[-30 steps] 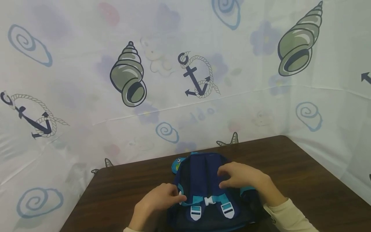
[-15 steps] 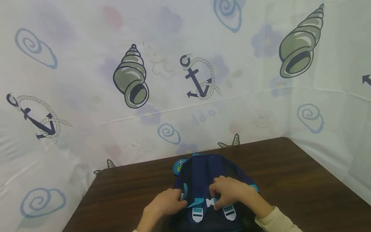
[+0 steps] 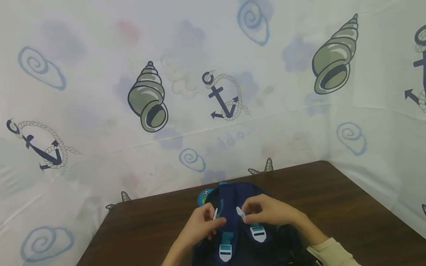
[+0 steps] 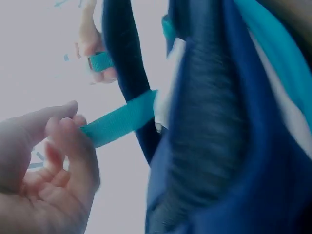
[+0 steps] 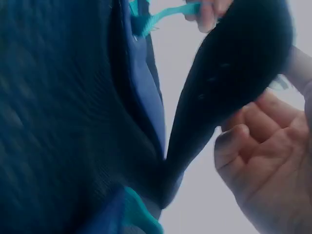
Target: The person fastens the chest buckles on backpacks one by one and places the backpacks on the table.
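A: Left to right, what's held?

B: The left hand (image 3: pixel 203 222) pinches a slim white plastic buckle piece (image 3: pixel 215 213); flat teal webbing (image 4: pixel 119 119) runs from those fingers. Next comes the dark navy fabric backpack (image 3: pixel 277 245), on the brown wood-grain table (image 3: pixel 143 229), straps facing the person. Above it, the right hand (image 3: pixel 267 210) pinches a broader white plastic buckle piece (image 3: pixel 239 212), apart from the first.

A: How would you handle them well?

B: I'd grip each piece by its webbing end, keep both level and leave the webbing untwisted.

A: What's unclear?

B: The slim piece is nearly edge-on, so its shape is uncertain. In the right wrist view, a shoulder strap (image 5: pixel 243 63) hides the right fingertips. The backpack's bottom is cut off in the head view.
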`<move>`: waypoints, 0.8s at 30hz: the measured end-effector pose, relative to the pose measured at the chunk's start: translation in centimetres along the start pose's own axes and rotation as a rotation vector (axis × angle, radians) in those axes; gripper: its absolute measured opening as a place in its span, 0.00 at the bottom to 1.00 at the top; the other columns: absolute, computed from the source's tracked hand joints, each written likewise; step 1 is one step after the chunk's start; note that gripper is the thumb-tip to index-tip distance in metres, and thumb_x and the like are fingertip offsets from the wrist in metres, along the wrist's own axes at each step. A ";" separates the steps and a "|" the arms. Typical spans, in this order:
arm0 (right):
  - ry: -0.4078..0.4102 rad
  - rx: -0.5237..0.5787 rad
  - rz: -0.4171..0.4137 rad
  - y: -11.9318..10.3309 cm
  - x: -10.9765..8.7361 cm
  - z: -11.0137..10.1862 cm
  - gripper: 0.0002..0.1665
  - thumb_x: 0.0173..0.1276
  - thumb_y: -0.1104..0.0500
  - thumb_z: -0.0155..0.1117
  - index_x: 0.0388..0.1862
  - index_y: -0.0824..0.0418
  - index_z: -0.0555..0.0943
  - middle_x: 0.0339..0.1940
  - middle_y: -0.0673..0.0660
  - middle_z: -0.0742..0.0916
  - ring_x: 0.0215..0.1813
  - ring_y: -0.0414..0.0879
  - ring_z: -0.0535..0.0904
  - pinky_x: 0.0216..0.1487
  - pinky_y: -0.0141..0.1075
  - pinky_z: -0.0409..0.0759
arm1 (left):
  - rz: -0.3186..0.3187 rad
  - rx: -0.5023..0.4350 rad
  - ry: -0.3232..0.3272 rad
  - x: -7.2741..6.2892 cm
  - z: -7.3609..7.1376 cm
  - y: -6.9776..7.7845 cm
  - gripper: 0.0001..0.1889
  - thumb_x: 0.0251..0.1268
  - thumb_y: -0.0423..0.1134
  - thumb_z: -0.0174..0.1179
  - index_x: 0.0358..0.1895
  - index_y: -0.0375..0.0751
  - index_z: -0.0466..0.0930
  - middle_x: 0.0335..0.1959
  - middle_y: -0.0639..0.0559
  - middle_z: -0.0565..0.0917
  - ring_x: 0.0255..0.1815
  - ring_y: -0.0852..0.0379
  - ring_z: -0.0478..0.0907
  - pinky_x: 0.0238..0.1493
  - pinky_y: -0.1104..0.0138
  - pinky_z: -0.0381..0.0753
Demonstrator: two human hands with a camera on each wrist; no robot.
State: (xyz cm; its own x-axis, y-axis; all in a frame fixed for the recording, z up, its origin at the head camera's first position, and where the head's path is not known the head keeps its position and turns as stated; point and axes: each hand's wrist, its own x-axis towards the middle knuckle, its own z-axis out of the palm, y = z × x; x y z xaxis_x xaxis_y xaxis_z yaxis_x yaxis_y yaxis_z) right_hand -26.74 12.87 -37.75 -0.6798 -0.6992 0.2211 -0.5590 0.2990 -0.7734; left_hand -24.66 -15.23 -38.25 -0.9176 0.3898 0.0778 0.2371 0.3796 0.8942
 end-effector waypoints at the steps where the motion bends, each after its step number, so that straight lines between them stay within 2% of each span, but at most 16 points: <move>1: 0.031 0.030 -0.005 0.1 0.2 -0.2 0.12 0.71 0.52 0.65 0.48 0.55 0.83 0.38 0.48 0.86 0.39 0.37 0.80 0.43 0.30 0.81 | -0.004 -0.038 0.005 0.0 -0.3 0.0 0.17 0.64 0.42 0.68 0.33 0.37 0.68 0.23 0.53 0.81 0.19 0.60 0.75 0.20 0.70 0.78; 4: 0.145 0.082 -0.013 0.3 0.7 -0.7 0.15 0.73 0.53 0.63 0.54 0.58 0.82 0.45 0.53 0.87 0.46 0.39 0.82 0.50 0.30 0.80 | 0.003 -0.064 0.057 -0.1 -1.1 0.4 0.15 0.65 0.40 0.67 0.41 0.36 0.70 0.29 0.52 0.78 0.23 0.61 0.74 0.27 0.69 0.81; 7: 0.247 0.106 0.008 0.3 1.2 -0.9 0.18 0.74 0.52 0.61 0.58 0.57 0.81 0.52 0.56 0.86 0.51 0.44 0.82 0.53 0.33 0.81 | 0.038 -0.045 0.165 0.4 -1.6 0.8 0.17 0.68 0.41 0.64 0.50 0.36 0.69 0.35 0.48 0.81 0.27 0.61 0.74 0.30 0.69 0.78; 9: 0.274 0.140 0.020 0.5 1.4 -1.1 0.20 0.76 0.51 0.59 0.61 0.59 0.80 0.56 0.58 0.86 0.57 0.49 0.81 0.58 0.41 0.81 | 0.048 -0.066 0.251 1.1 -1.7 1.2 0.20 0.68 0.43 0.64 0.54 0.37 0.69 0.37 0.47 0.83 0.30 0.61 0.74 0.30 0.70 0.75; 12: 0.282 0.232 0.053 1.0 2.0 -1.5 0.22 0.78 0.50 0.54 0.62 0.60 0.78 0.59 0.59 0.85 0.67 0.57 0.76 0.67 0.56 0.73 | 0.063 -0.142 0.376 2.6 -1.8 1.9 0.22 0.67 0.45 0.65 0.57 0.37 0.73 0.36 0.48 0.84 0.32 0.60 0.73 0.32 0.70 0.73; 14: 0.308 0.289 0.088 1.4 2.6 -1.8 0.24 0.79 0.48 0.53 0.63 0.62 0.77 0.58 0.59 0.85 0.67 0.57 0.74 0.67 0.57 0.71 | 0.079 -0.180 0.458 3.8 -1.7 2.2 0.21 0.67 0.47 0.65 0.58 0.39 0.78 0.36 0.52 0.83 0.36 0.60 0.75 0.37 0.69 0.74; 17: 0.403 0.454 0.152 1.8 3.4 -2.3 0.28 0.76 0.47 0.57 0.64 0.64 0.76 0.55 0.58 0.84 0.59 0.53 0.77 0.60 0.50 0.78 | 0.115 -0.230 0.536 5.5 -1.6 2.4 0.21 0.70 0.49 0.61 0.60 0.42 0.80 0.39 0.54 0.82 0.41 0.59 0.76 0.47 0.67 0.77; 19: 0.479 0.556 0.164 2.1 4.0 -2.6 0.29 0.75 0.48 0.60 0.65 0.65 0.76 0.53 0.56 0.82 0.52 0.48 0.77 0.52 0.42 0.81 | 0.132 -0.292 0.546 6.4 -1.6 2.5 0.21 0.74 0.49 0.57 0.63 0.42 0.78 0.41 0.55 0.82 0.46 0.58 0.77 0.56 0.63 0.78; 21: 0.516 0.641 0.142 2.3 4.3 -2.9 0.28 0.74 0.50 0.61 0.66 0.66 0.75 0.51 0.55 0.80 0.48 0.46 0.77 0.48 0.38 0.82 | 0.152 -0.355 0.517 6.8 -1.5 2.6 0.22 0.77 0.48 0.52 0.66 0.40 0.75 0.38 0.55 0.81 0.45 0.58 0.79 0.57 0.63 0.79; 24: 0.494 0.524 0.025 2.5 4.5 -3.6 0.25 0.77 0.55 0.57 0.65 0.70 0.75 0.47 0.53 0.82 0.43 0.41 0.77 0.42 0.31 0.81 | 0.208 -0.404 0.440 7.2 -1.4 3.1 0.22 0.81 0.43 0.47 0.68 0.34 0.70 0.32 0.54 0.76 0.38 0.60 0.79 0.52 0.64 0.82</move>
State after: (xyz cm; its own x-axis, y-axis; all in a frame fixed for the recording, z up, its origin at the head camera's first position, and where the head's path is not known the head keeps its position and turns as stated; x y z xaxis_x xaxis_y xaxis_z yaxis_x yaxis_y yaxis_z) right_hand -32.90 12.83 -36.54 -0.8942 -0.2834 0.3465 -0.3232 -0.1268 -0.9378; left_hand -30.93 -12.42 -34.33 -0.9311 0.0076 0.3647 0.3640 -0.0468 0.9302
